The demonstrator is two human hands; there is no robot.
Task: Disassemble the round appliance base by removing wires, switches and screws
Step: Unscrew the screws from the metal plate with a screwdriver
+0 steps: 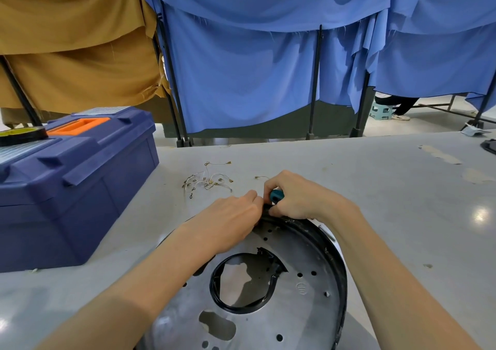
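The round appliance base is a silver metal disc with a black rim and a black-edged hole in its middle; it lies on the grey table in front of me. At its far rim my left hand pinches a black part of the rim. Right beside it, my right hand grips a tool with a teal handle, whose tip is hidden between the fingers. A heap of removed thin wires with metal terminals lies on the table just beyond the hands.
A dark blue toolbox with an orange handle stands at the left, a roll of black tape on its lid. A small metal pin lies by the base's right rim. Blue and tan cloth screens hang behind the table.
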